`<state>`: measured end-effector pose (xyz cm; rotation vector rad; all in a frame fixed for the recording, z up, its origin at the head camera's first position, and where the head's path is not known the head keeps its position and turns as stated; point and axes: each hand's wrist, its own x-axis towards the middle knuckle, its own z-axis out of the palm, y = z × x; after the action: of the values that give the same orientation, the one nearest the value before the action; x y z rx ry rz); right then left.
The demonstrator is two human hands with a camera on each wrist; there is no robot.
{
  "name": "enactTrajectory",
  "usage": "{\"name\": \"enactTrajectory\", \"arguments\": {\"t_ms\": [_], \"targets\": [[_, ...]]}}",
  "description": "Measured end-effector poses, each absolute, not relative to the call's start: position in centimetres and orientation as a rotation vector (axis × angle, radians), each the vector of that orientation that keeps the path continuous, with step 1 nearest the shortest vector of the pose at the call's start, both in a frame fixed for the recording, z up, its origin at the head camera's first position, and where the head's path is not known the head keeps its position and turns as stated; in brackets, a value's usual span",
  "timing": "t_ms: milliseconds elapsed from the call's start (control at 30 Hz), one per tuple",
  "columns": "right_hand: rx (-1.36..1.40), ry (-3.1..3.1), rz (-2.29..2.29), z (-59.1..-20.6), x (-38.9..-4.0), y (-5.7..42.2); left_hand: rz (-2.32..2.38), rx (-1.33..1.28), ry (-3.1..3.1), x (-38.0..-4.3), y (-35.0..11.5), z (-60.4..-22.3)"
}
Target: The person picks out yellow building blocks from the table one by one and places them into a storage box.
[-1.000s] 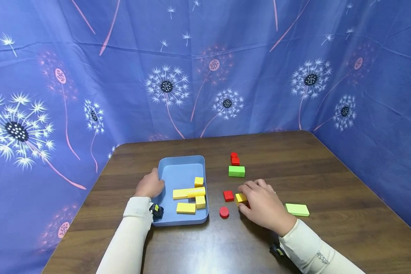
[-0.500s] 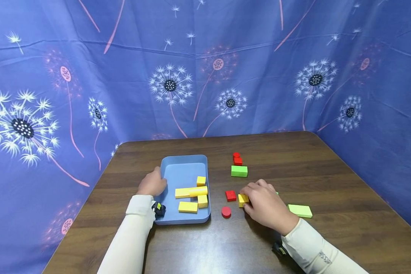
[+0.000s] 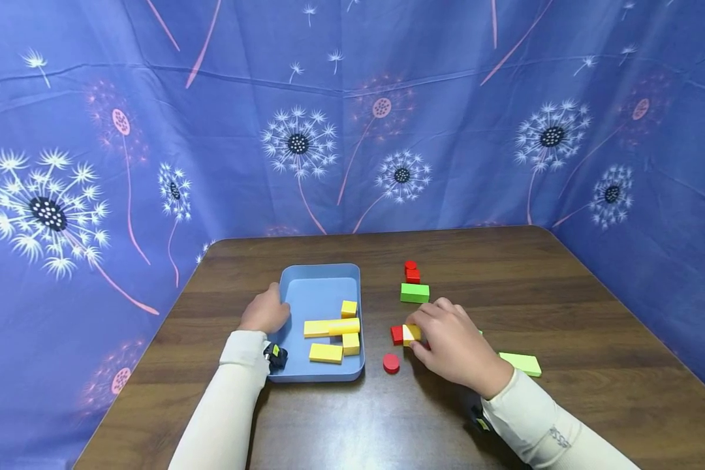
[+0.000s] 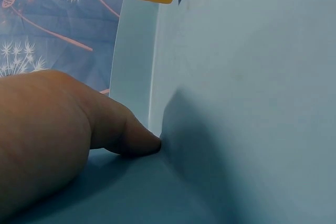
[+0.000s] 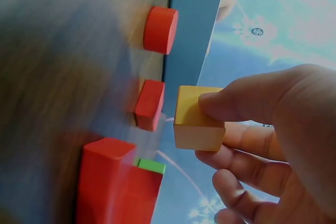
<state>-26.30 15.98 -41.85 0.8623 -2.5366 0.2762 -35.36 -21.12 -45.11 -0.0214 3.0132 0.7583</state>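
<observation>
My right hand (image 3: 449, 339) pinches a yellow block (image 5: 197, 116) between thumb and fingers. It hangs above the table, overlapping a small red block (image 3: 396, 335) in the head view. A red round block (image 3: 391, 363) lies a little nearer to me. On the left, my left hand (image 3: 266, 310) grips the left wall of a blue tray (image 3: 311, 377), its thumb (image 4: 139, 140) pressed inside the wall. Toward the tray's right side lie several yellow pieces, among them a yellow cylinder (image 3: 344, 326), a flat yellow block (image 3: 326, 353) and a yellow cube (image 3: 349, 309).
Farther back stand a green block (image 3: 414, 293), a red block (image 3: 413, 277) and a red round piece (image 3: 410, 266). A light green block (image 3: 520, 363) lies right of my right hand. Behind the wooden table (image 3: 311, 431) hangs a blue dandelion-print cloth (image 3: 229, 143).
My right hand has raised the yellow block and brought it slightly left, now overlapping the small red block. The left hand keeps its hold on the tray. The head view has shifted slightly.
</observation>
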Motion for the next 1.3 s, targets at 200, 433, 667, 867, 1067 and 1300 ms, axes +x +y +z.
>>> {"name": "enactTrajectory", "arguments": {"t_ms": [200,433,667,867,1067,1300], "targets": [[0.918,-2.51,0.244,-41.0,-26.4,14.7,0.759,-0.029,3.009,-35.3,-21.3,-45.1],[0.976,-2.478,0.231,-39.7,-26.8,12.7,0.758,-0.05,3.008,-35.5,-21.4,-45.2],[1.003,-2.465,0.237,-39.3,-27.1,10.6,0.753,-0.05,3.009,-35.7,-21.4,-45.7],[1.022,-2.449,0.24,-39.1,-27.3,9.2,0.757,-0.066,2.998,-35.9,-21.2,-45.5],[1.019,-2.413,0.234,-39.3,-27.5,7.9,0.753,-0.05,3.006,-35.7,-21.0,-45.2],[1.029,-2.424,0.24,-39.9,-27.7,6.4,0.748,-0.052,3.024,-35.5,-21.1,-45.1]]}}
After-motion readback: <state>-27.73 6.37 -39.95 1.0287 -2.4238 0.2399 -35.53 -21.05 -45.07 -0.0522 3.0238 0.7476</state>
